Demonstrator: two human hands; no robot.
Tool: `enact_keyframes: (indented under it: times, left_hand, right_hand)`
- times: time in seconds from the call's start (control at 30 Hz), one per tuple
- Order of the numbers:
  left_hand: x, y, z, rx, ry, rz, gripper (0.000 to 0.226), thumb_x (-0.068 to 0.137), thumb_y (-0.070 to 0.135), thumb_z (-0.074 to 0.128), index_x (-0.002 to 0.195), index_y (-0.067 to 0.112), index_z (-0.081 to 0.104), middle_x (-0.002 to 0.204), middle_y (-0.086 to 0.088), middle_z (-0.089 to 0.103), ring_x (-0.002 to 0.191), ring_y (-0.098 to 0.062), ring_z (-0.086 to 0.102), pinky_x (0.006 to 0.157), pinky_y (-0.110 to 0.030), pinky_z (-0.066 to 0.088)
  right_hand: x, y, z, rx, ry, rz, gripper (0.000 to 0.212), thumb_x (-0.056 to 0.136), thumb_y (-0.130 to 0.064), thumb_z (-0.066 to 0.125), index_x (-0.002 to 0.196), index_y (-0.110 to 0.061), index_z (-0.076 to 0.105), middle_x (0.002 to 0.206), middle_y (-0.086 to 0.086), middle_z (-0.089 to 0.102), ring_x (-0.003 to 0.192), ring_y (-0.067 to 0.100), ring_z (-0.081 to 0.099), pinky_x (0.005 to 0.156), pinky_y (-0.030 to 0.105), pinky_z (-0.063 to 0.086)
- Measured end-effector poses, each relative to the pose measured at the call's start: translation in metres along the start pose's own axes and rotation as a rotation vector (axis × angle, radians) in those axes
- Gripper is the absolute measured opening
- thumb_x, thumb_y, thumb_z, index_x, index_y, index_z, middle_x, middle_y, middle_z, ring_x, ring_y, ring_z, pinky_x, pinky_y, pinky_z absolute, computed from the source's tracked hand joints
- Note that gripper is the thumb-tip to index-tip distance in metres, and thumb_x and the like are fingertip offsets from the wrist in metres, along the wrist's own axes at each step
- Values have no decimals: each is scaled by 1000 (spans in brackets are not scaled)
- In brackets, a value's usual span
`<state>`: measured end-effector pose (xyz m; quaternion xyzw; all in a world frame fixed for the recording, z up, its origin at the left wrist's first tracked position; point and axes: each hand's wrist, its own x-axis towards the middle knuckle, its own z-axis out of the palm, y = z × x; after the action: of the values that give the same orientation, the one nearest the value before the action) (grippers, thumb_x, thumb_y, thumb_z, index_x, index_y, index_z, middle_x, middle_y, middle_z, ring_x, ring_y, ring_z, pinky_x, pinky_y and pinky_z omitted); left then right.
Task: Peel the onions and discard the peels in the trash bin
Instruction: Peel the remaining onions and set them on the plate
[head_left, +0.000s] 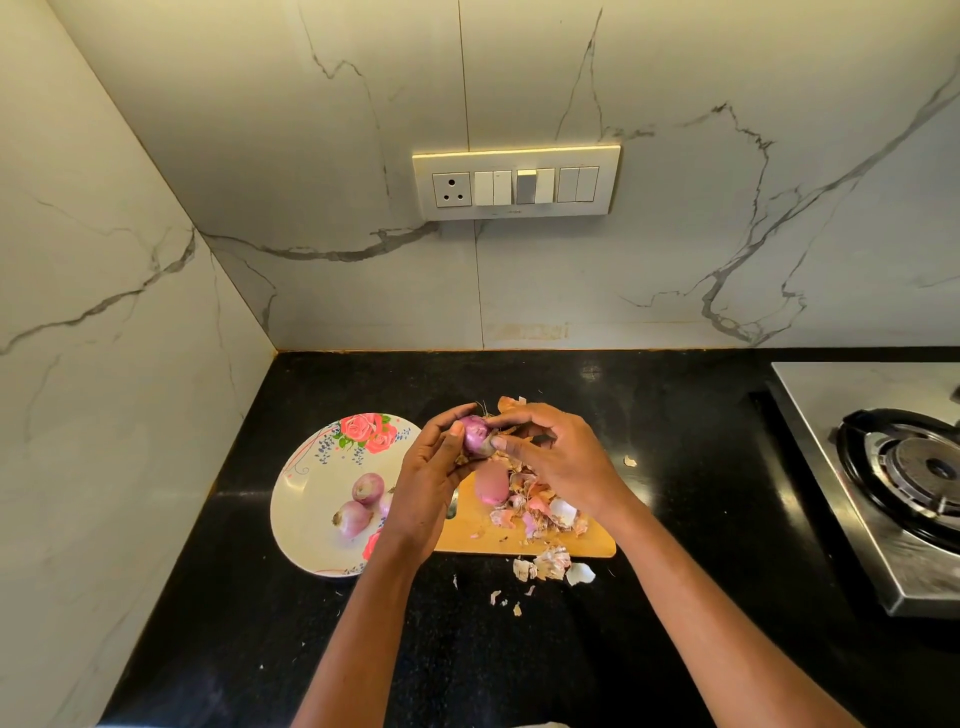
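**Onion held over board, skin being worked off**

Between both hands, above the far end of the board (524, 540), an onion (475, 434) is held. The left hand (434, 467) is curled round it from the near-left side, thumb laid over the top. The right hand (550, 457) is closed on it from the right, thumb and fingertips pinched at the lower edge, where a flap of skin seems to be lifted. Whether a knife is tucked in the right hand cannot be told; something dark shows under the fingers.

Just below the hands, a second onion (492, 486) lies on the board, with a heap of peels (540, 512) under the right wrist. More scraps (550, 566) are scattered on the counter (675, 467) nearer the body. Left of the left hand, two onions (361, 501) sit on a plate (306, 499), apparently peeled. No trash bin is in view.

Handling, as judged: the onion is small, light and firm, and slick once bared, so it is best cupped round its middle, not squeezed at the ends. The skin is thin, dry and brittle; it is likely to tear into bits, so it should be taken at a loose edge by the root or tip. Peels are near weightless and should be gathered in a cupped handful for the bin.
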<state>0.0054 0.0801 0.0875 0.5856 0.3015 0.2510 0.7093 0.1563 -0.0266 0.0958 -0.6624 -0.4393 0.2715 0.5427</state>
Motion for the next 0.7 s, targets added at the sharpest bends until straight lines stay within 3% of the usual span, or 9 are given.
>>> enact_keyframes:
  times: [0.17,0.53,0.7]
  left_hand:
    - [0,-2,0,-19,6,-19,43,96,36,50,135,20,59,134,-11,63,121,-29,65,101,-42,55]
    - [-1,0,2,-72,19,-53,43,92,33,55,134,21,59,129,-10,69,117,-27,68,104,-44,53]
    - [0,1,1,-79,74,-49,36,99,32,52,131,20,61,123,-9,72,112,-26,70,95,-35,57]
  right_hand:
    - [0,3,1,13,59,38,10,89,-27,75,100,-28,76,101,-10,74,99,11,69,91,38,57]
    - [-9,7,-1,-4,-26,82,17,90,-32,73,105,-24,73,105,-15,72,103,12,67,88,37,58]
    - [-15,12,-3,-99,-58,54,13,92,-22,73,104,-28,71,107,-15,69,102,2,62,82,16,50]
